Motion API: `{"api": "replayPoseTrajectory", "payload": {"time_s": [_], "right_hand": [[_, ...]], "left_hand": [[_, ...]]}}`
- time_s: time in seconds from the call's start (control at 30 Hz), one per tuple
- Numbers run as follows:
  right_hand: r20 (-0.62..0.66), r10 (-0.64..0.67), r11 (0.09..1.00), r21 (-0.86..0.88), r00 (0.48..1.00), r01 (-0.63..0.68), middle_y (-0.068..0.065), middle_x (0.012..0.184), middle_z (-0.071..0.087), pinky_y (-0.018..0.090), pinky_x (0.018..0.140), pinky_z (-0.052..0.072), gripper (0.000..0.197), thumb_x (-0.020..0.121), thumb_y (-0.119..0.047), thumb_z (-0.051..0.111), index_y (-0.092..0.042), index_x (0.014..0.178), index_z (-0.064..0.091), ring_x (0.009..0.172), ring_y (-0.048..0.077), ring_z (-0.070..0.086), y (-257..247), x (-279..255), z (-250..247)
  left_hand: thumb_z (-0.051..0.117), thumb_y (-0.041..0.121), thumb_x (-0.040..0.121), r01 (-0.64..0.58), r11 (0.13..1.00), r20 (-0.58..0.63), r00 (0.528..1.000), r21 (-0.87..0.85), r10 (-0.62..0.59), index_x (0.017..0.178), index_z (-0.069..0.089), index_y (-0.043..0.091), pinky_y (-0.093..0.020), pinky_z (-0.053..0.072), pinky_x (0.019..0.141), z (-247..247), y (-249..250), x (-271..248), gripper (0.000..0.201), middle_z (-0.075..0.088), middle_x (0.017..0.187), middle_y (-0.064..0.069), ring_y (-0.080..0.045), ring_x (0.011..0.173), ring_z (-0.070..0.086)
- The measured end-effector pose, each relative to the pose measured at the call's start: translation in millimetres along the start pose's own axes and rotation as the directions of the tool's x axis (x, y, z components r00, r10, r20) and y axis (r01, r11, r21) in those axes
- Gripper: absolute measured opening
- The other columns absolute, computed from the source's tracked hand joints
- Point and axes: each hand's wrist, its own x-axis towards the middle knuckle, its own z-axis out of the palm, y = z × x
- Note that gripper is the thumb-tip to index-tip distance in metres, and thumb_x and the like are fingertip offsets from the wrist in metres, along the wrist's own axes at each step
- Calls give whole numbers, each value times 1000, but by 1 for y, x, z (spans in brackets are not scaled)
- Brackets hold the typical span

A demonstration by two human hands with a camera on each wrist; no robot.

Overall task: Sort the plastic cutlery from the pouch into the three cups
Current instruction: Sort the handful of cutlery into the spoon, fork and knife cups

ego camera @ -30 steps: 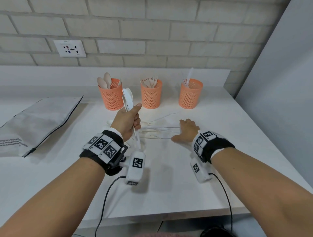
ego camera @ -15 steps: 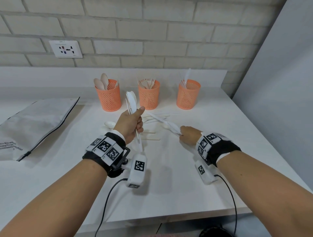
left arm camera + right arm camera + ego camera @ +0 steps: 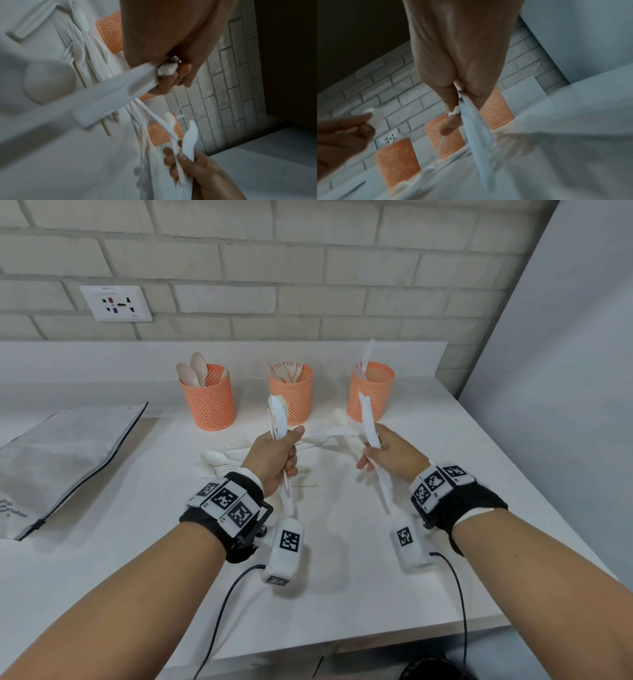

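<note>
Gripping a bunch of white cutlery (image 3: 278, 419), the left hand (image 3: 272, 458) sits at 9 o'clock of the right hand (image 3: 394, 455), which pinches a knife (image 3: 370, 422) above the bench (image 3: 342, 594).

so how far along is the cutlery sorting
Partly done. The three orange cups already hold some spoons, forks and knives. In hand: the left hand grips a bundle of cutlery, the right hand a knife. Left: loose pieces on the table.
</note>
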Motion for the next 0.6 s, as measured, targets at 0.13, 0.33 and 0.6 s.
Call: {"api": "replayPoseTrajectory", "payload": {"time_s": [0.13, 0.33, 0.6], "right_hand": [[-82, -61, 960, 268, 995, 81, 5, 83, 60, 16, 55, 48, 32, 95, 2, 39, -1, 127, 43, 66, 14, 58, -13, -1, 7], [51, -202, 940, 290, 978, 180, 2, 81, 59, 25, 65, 48, 35, 94, 0, 41, -10, 129, 41, 67, 13, 55, -45, -5, 29], [317, -169, 964, 251, 933, 89, 27, 117, 58, 37, 81, 51, 54, 91, 2, 40, -9, 142, 27, 96, 28, 59, -76, 8, 55]], "left_hand": [[62, 25, 88, 9, 999, 22, 1000, 53, -10, 78, 47, 11, -17, 28, 36, 11, -4, 3, 23, 30, 45, 5, -7, 33, 27], [66, 32, 84, -71, 994, 107, 992, 80, 62, 75, 56, 13, -18, 29, 39, 26, 2, 2, 23, 45, 49, 3, -8, 39, 34], [69, 30, 82, -31, 999, -28, 999, -20, 31, 101, 61, -2, -28, 52, 46, 8, 9, 15, 38, 58, 68, -16, -23, 50, 57]]}}
